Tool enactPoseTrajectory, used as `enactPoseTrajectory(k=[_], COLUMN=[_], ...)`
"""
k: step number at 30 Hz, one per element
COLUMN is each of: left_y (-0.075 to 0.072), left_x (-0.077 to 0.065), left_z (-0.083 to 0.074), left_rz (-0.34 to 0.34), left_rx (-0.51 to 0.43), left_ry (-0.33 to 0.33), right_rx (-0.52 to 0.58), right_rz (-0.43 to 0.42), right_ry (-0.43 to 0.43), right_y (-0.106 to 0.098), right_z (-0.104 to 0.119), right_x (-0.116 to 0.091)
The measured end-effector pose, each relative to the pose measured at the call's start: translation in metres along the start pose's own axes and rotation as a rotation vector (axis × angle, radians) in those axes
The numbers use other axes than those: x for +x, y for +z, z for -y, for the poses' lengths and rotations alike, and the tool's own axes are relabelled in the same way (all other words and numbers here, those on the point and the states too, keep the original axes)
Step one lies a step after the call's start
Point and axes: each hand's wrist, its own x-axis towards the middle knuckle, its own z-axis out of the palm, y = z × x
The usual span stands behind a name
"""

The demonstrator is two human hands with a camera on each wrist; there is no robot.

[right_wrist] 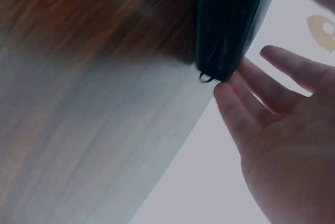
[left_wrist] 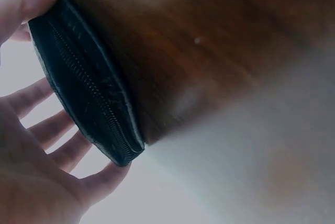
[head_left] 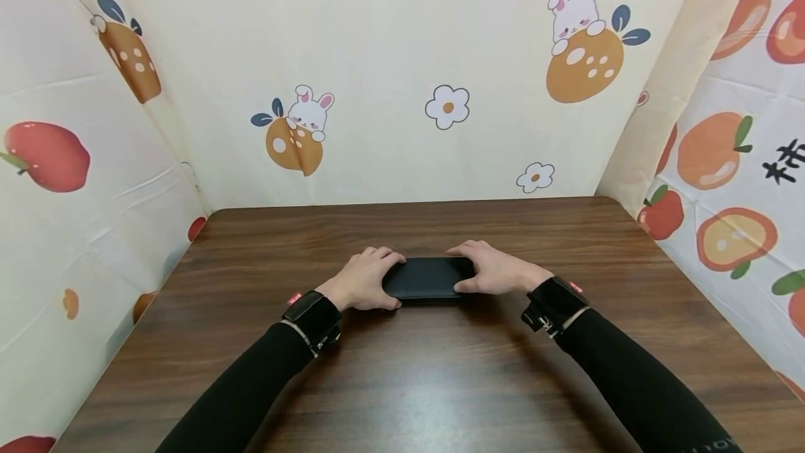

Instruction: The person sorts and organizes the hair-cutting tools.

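Observation:
A flat black zip case (head_left: 429, 279) lies lengthwise across the wooden table, between both hands. My left hand (head_left: 368, 279) grips its left end, thumb at the near edge and fingers towards the far edge. The left wrist view shows a curved zipper (left_wrist: 86, 82) along that end, with fingertips touching the rim. At the opposite end my right hand (head_left: 493, 270) holds the case, its thumb on the near corner. In the right wrist view a small loop (right_wrist: 206, 78) sticks out from the case beside the fingertips. The inside of the case is hidden.
The brown wooden table (head_left: 409, 376) has a far edge against a cream printed curtain (head_left: 377, 152). More fruit-printed cloth hangs at the left (head_left: 126, 229) and right (head_left: 748, 180). Black bands with small devices sit on both wrists.

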Motion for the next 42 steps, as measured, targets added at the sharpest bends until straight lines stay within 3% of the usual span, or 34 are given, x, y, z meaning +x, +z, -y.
enactPoseTrajectory(k=[7,13,24,29,42], left_y=[-0.002,-0.002,-0.002,-0.004,-0.002], left_x=[0.000,0.000,0.000,0.001,0.000], left_z=[0.000,0.000,0.000,-0.001,0.000], left_rz=[0.017,0.012,0.013,0.023,0.023], left_rx=[0.012,0.007,0.003,0.011,0.015], left_ry=[-0.006,0.001,-0.006,-0.021,-0.015], right_rx=[0.097,0.019,-0.138,-0.241,-0.241], right_rz=[-0.096,-0.130,-0.218,-0.220,-0.188], right_ry=[0.037,0.088,0.135,0.125,0.109], right_y=[-0.004,-0.001,0.011,0.012,0.007], right_z=[-0.018,-0.026,-0.023,-0.022,-0.025], right_x=[0.000,0.004,0.013,0.014,0.004])
